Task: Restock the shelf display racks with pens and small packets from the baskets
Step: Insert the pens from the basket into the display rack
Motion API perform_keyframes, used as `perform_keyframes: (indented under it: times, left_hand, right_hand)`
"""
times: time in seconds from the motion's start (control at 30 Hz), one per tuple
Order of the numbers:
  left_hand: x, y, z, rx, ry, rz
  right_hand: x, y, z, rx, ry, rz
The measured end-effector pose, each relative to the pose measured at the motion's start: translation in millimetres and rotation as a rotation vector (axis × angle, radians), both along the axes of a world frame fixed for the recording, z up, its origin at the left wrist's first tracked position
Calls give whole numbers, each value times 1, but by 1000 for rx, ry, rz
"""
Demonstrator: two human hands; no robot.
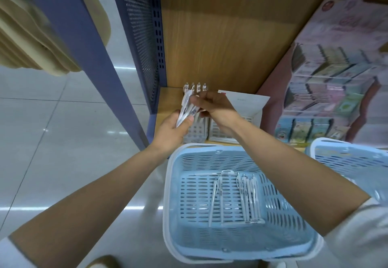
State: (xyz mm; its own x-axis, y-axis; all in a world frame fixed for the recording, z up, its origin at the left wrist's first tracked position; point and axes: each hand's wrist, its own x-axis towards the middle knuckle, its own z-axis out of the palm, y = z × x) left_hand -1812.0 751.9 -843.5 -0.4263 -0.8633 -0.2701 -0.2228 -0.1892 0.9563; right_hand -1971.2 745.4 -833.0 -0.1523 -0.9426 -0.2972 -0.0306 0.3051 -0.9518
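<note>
Head-worn, looking down, close over basket point(175, 194)

Pen bundle point(184, 111), white, gripped in my left hand point(171, 132). Four pens point(195, 87) upright in grey rack point(196, 134). Loose pens point(248, 198) flat in blue basket point(210, 160).

A glossy grey tiled floor point(52, 141) filled the view from 7 to 9 o'clock, its joints thin and dark, with bright streaks of reflected light at 8 o'clock. A blue metal post point(84, 47) ran slantwise from 11 o'clock toward the centre. Just beside it, at 12 o'clock, stood a blue perforated side panel point(142, 37), meeting a wood-grain back panel point(220, 37) toward 1 o'clock. A wooden shelf board point(170, 99) lay at their foot. Stacked beige shapes point(31, 37) showed at 10 o'clock.
</note>
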Motion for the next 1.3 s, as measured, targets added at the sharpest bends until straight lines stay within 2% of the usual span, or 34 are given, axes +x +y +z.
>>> perform_keyframes:
  times: [0.17,0.23,0.3,0.4,0.57,0.67,1.0,1.17,1.3]
  left_hand:
    - [0,-1,5,74,2,5]
    - [0,-3,6,139,14,25]
    - [1,-5,4,187,6,82]
    - [4,-7,-1,193,-37,142]
    - [5,-5,-4,188,-42,131]
    - [4,-7,-3,192,-16,133]
    - [6,-10,-4,240,12,145]
    - [6,-11,-9,245,-2,136]
    - [6,-11,-11,231,-9,122]
  right_hand:
    - [-15,4,1,-15,-230,-15]
    - [-26,0,7,-51,-355,-214]
    - [-47,-3,13,-137,-370,-429]
    - [-71,-2,12,-234,-143,-539]
    - [-48,6,-23,-56,394,-257]
    - [-33,7,-39,-39,650,-133]
    - [-29,3,-58,-14,828,-30]
    - [-25,-6,-61,70,897,-13]
    - [-20,-6,-64,85,848,-31]
